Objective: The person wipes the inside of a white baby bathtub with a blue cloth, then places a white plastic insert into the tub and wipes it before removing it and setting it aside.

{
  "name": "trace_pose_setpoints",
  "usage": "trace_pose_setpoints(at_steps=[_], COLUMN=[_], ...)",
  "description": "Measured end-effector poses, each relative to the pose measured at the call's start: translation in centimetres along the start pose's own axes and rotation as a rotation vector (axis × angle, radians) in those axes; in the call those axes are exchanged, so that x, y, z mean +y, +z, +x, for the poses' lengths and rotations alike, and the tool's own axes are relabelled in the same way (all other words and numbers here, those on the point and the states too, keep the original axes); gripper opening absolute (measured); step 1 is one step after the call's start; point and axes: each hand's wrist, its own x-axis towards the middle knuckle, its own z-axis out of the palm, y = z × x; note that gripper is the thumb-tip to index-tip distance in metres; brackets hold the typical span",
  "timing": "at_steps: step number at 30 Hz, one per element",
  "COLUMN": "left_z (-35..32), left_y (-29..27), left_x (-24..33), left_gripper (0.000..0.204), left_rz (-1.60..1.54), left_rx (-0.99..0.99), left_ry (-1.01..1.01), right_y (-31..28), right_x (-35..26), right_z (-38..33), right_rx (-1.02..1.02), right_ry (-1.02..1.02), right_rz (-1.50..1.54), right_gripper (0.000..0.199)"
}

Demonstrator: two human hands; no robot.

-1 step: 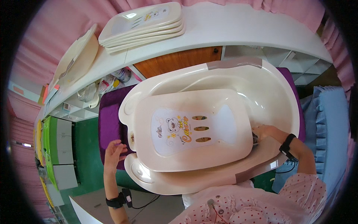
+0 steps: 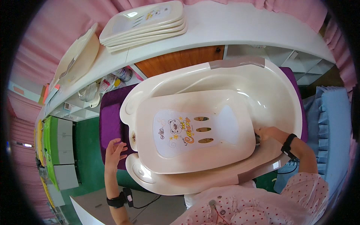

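A large cream baby bathtub (image 2: 270, 86) with brown grips on its rim stands before me. Inside it lies a cream bath board (image 2: 195, 161) with a printed bear and slots in its white middle. My left hand (image 2: 115, 153) hovers left of the tub's near left corner, fingers apart and slightly curled, holding nothing. My right hand (image 2: 269, 132) reaches inside the tub at the board's right edge. Its fingers are closed around a small dark, shiny thing (image 2: 257, 140), mostly hidden there.
The tub rests on a purple-covered stand (image 2: 112, 120). Behind it, a white counter (image 2: 240, 26) bears a stack of similar boards (image 2: 146, 28) and a tipped cream tub (image 2: 80, 56). A blue ruffled cloth (image 2: 332, 131) hangs at right; green-and-white cabinets (image 2: 62, 140) stand left.
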Motion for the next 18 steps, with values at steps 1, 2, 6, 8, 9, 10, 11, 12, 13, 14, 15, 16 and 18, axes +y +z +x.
trace_pose_setpoints(at_steps=[1, 2, 6, 8, 9, 10, 11, 12, 13, 14, 15, 16, 18], left_z=[0.6, 1.2, 2.3, 2.7, 3.2, 3.9, 4.4, 4.6, 4.6, 4.6, 4.6, 4.6, 4.8], left_y=[0.4, 1.1, 5.3, 6.0, 5.8, 5.2, 4.8, 5.3, 5.6, 6.0, 5.9, 5.4, 4.9], left_x=[-0.3, -0.7, -1.4, -2.2, -3.3, -4.8, -6.2, -5.9, -4.8, -4.2, -4.3, -4.6, -6.0], left_gripper=[0.035, 0.036, 0.047, 0.058, 0.058, 0.058, 0.058, 0.058, 0.052, 0.046, 0.046, 0.054, 0.061], left_rz=[-0.001, 0.011, 0.402, 0.656, 0.655, 0.463, 0.271, 0.259, 0.275, 0.29, 0.289, 0.347, 0.199], left_rx=[-0.007, -0.089, -0.202, -0.116, -0.12, -0.152, -0.182, -0.192, -0.235, -0.281, -0.296, -0.29, -0.316], left_ry=[-0.004, -0.066, 0.002, 0.164, 0.159, 0.211, 0.261, 0.261, 0.229, 0.198, 0.201, 0.214, 0.3], right_y=[0.1, 0.2, -0.2, -0.1, -0.2, -0.4, -0.7, -1.0, -1.1, -1.7, -2.2, -3.0, -4.4], right_x=[-0.3, -0.4, -0.4, -0.4, -0.1, 0.0, 0.1, 0.3, 0.4, 0.5, 0.4, 0.0, -1.4], right_z=[-0.3, -0.3, 0.8, 1.8, 2.5, 2.8, 3.2, 3.1, 2.7, 2.4, 2.1, 2.4, 3.1], right_rx=[-0.033, -0.062, -0.126, -0.146, -0.158, -0.167, -0.174, -0.169, -0.161, -0.15, -0.139, -0.147, -0.207], right_ry=[0.049, 0.101, 0.254, 0.316, 0.354, 0.374, 0.411, 0.46, 0.509, 0.558, 0.607, 0.649, 0.746], right_rz=[-0.003, -0.011, -0.07, -0.115, -0.137, -0.167, -0.197, -0.219, -0.243, -0.283, -0.348, -0.444, -0.753], right_gripper=[0.051, 0.049, 0.039, 0.034, 0.032, 0.029, 0.027, 0.025, 0.023, 0.021, 0.02, 0.018, 0.015])
